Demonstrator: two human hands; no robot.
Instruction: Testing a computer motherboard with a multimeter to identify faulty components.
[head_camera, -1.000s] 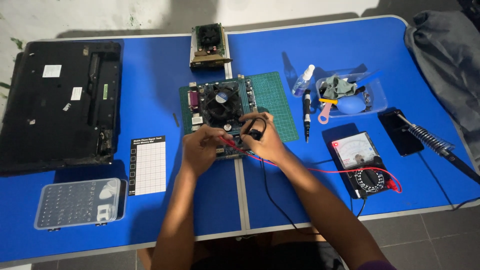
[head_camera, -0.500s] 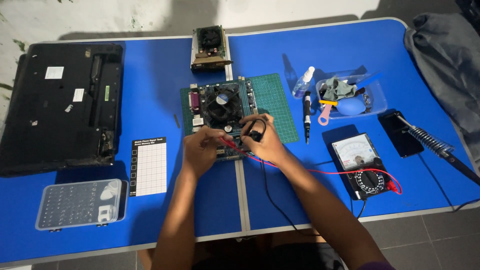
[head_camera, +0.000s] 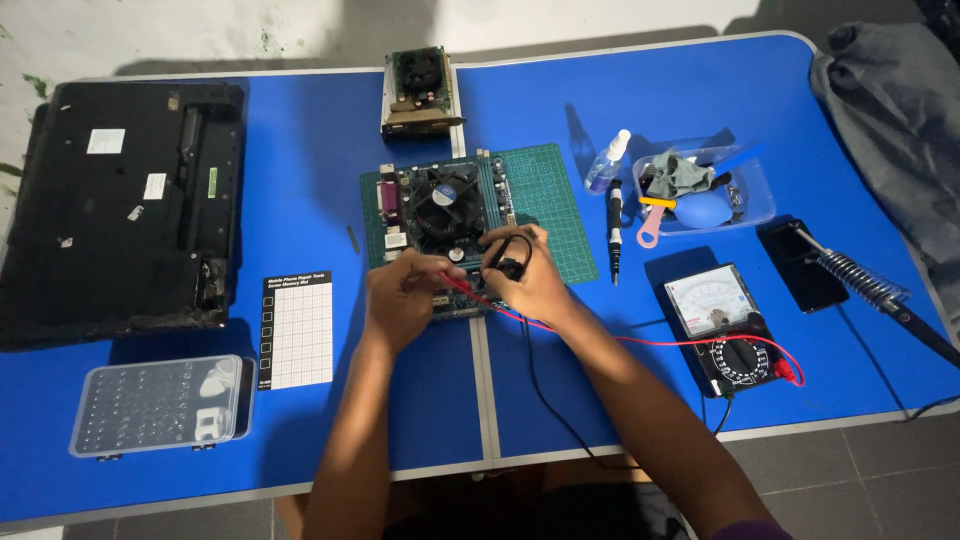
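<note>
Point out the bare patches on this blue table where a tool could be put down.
Bare blue table lies between the black laptop and the motherboard, also right of the graphics card, and near the front edge between the arms. Crowded: the right side, with the clear tray, multimeter and soldering iron.

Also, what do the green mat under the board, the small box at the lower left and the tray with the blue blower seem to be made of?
Green mat: probably rubbery vinyl, matte, with a faint printed grid.
Small box: clear hard plastic; its contents show through the lid.
Tray: thin transparent plastic; the blue table shows through its wall.
Blue blower: looks like soft rubber with a dull sheen, though this is uncertain.
</note>
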